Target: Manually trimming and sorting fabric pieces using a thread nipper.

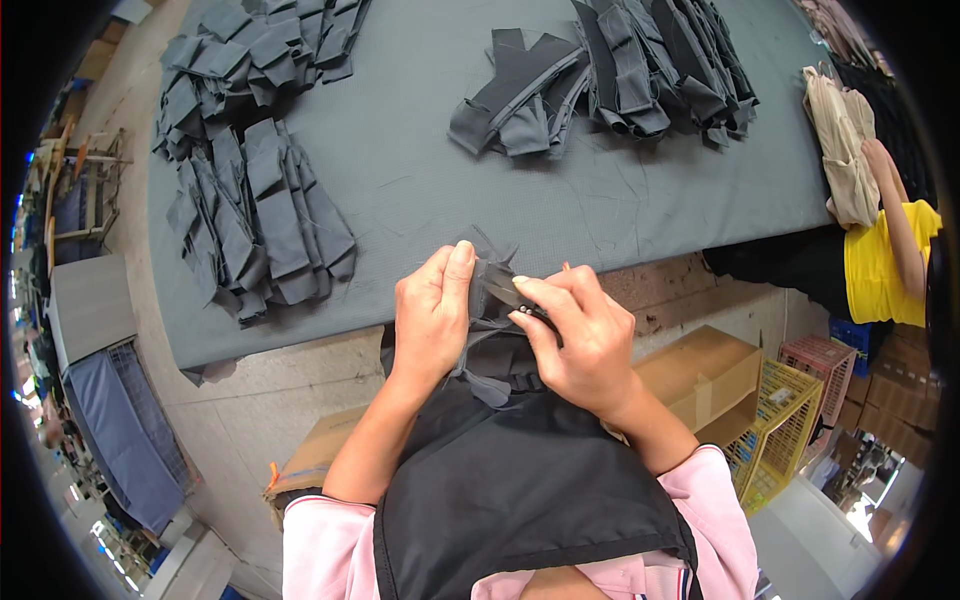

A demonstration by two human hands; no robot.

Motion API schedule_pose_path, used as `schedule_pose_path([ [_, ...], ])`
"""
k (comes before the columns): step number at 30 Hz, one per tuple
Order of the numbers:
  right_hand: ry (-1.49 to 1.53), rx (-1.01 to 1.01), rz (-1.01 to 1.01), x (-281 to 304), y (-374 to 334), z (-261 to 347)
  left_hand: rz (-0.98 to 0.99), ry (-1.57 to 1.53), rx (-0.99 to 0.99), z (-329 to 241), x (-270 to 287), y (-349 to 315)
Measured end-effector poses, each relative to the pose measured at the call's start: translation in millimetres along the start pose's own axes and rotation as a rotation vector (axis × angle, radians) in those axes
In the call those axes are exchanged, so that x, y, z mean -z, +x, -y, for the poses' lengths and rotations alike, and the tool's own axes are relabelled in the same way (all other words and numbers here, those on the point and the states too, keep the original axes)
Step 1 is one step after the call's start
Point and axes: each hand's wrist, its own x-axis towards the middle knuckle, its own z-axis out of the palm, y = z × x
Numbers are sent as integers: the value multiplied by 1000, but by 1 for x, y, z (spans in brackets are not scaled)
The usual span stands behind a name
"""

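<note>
Just in front of my body, at the table's near edge, my left hand [428,312] is closed on a dark grey fabric piece [484,388], thumb pointing up. Loose threads stick out from the fabric's upper end. My right hand [588,345] grips a small pair of thread snips [533,309] with a dark handle. Their blades meet the cloth close to my left thumb, and I cannot see exactly where the tips are. Part of the fabric hangs down below both hands, over my black apron [520,490].
Grey cut pieces lie heaped on the cloth-covered table [420,150]: one pile [285,215] at left, another [640,75] at far right. A cardboard box [700,375] and a yellow crate [775,425] stand at right. Another person in a yellow top [890,265] handles beige garments [845,150].
</note>
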Motion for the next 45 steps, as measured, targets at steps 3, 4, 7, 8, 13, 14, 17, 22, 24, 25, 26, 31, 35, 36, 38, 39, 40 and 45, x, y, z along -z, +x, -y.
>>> schedule_pose_path([
  [3,-53,23,24,-3,-3,1,-51,134,-96,-4,-2,0],
  [4,-72,40,12,-3,-3,0,-71,209,-126,-6,-2,0],
  [7,-64,-9,-9,-3,-2,2,-69,269,-140,-10,-2,-1],
  [8,-64,-11,-8,-2,-2,4,-68,270,-138,-9,-2,-2],
  [13,-108,-10,45,1,-3,5,-83,389,-198,-10,-3,-2],
  [14,-108,-10,46,0,-5,3,-84,389,-198,-9,-3,-2],
  [17,-35,11,-54,-2,-6,-3,-80,350,-203,-3,0,-3],
  [22,290,-295,69,5,2,-6,199,-129,250,-7,13,5],
  [24,329,-318,56,9,5,-8,281,-170,285,-2,23,9],
  [25,251,-157,108,12,10,-14,337,-199,354,-5,25,10],
  [26,170,3,155,14,14,-18,394,-230,421,-7,28,12],
  [31,110,191,289,22,31,-19,464,-146,462,-7,33,14],
  [35,17,343,330,22,38,-18,464,-169,462,-10,28,12],
  [36,-1,370,333,22,39,-18,448,-156,463,-10,28,12],
  [38,-12,385,324,23,40,-19,469,-169,454,-7,31,13],
  [39,-25,399,314,24,40,-19,491,-181,445,-6,31,13],
  [40,-24,399,315,24,41,-18,491,-181,445,-6,32,13],
  [45,-1,387,325,22,36,-17,482,-212,438,-6,30,14],
])
